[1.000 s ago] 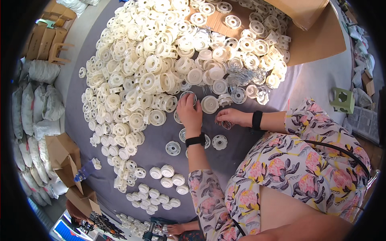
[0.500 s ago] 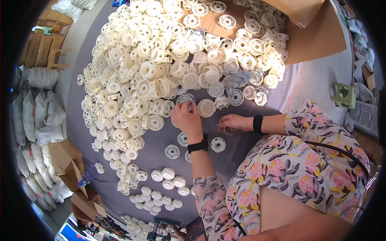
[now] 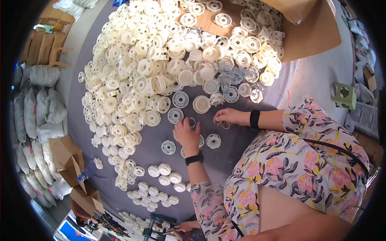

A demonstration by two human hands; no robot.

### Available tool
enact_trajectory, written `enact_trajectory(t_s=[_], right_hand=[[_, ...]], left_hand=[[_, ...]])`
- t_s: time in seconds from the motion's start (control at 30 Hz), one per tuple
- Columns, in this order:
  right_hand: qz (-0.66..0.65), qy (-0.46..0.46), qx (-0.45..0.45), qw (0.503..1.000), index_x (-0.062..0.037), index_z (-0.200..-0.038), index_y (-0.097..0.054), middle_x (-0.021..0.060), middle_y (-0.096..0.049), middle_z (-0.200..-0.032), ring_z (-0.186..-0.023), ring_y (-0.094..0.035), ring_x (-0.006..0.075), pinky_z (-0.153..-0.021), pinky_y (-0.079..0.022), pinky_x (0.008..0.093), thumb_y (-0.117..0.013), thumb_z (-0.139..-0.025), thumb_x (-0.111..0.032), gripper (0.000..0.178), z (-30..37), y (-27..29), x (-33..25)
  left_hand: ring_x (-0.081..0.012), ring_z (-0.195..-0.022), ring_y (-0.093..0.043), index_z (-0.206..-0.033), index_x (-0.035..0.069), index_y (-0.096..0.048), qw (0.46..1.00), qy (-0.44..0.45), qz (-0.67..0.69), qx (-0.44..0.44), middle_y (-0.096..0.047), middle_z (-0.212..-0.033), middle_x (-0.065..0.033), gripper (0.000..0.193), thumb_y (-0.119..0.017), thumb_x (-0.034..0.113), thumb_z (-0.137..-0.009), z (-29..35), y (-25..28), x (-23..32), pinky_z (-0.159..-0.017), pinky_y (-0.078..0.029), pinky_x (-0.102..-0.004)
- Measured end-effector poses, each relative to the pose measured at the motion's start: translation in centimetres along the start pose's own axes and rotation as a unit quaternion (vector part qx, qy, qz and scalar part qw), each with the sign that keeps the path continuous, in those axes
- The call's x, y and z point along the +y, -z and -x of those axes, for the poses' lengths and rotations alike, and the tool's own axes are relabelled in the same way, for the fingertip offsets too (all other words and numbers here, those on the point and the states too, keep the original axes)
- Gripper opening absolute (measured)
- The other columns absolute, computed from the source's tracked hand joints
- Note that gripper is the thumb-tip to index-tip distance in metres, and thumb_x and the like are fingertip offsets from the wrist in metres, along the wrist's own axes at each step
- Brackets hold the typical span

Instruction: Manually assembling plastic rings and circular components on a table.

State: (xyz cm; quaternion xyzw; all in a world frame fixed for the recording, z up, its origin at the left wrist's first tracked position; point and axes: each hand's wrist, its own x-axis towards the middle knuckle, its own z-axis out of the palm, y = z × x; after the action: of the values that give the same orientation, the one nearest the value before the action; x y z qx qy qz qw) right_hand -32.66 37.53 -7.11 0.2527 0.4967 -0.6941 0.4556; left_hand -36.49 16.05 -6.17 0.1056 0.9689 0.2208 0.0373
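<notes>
Discs (image 3: 201, 104), any markings illegible, lie near the left hand (image 3: 187, 133), grip unclear; the right hand (image 3: 234, 117) pinches wire rings (image 3: 225, 125).

Pink flowers (image 3: 312, 158) cover the pale top (image 3: 287, 160); both wristbands (image 3: 254, 119) are black.

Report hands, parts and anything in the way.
Left hand at a pale disc. Right hand holding thin metal loops. White parts heap beyond.

The left hand (image 3: 186, 135) now sits farther below the cream disc (image 3: 201, 104), uncovering the pale wheel (image 3: 180, 99) left of that disc.
</notes>
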Motion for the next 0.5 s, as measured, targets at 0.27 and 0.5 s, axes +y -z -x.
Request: enact_trajectory(t_s=[0.27, 0.5], right_hand=[[0.635, 0.333, 0.036, 0.696, -0.0091, -0.105, -0.058, 0.0075, -0.057, -0.091, -0.085, -0.057, 0.0193, -0.066, -0.047, 0.0338, -0.071, -0.071, -0.027, 0.04, 0.9, -3.1, 1.7], [0.765, 0.365, -0.01, 0.53, -0.0118, -0.112, -0.053, 0.0118, -0.053, -0.102, -0.1, -0.051, 0.0289, -0.071, -0.045, 0.0385, -0.078, -0.059, -0.03, 0.061, 0.0, -5.8, 5.1]], left_hand=[[-0.0283, -0.094, -0.054, -0.091, 0.008, -0.06, 0.998, -0.033, -0.045, 0.031, -0.059, -0.099, -0.0081, 0.02, -0.066, 0.013, -0.072, 3.5, -1.5, -1.3, -0.081, -0.039, -0.0419], [-0.0203, -0.078, -0.056, -0.084, 0.004, -0.062, 0.916, 0.236, 0.284, 0.16, -0.059, -0.093, -0.0065, 0.009, -0.066, 0.008, -0.077, 7.9, 0.1, -1.6, -0.067, -0.043, -0.0312]])
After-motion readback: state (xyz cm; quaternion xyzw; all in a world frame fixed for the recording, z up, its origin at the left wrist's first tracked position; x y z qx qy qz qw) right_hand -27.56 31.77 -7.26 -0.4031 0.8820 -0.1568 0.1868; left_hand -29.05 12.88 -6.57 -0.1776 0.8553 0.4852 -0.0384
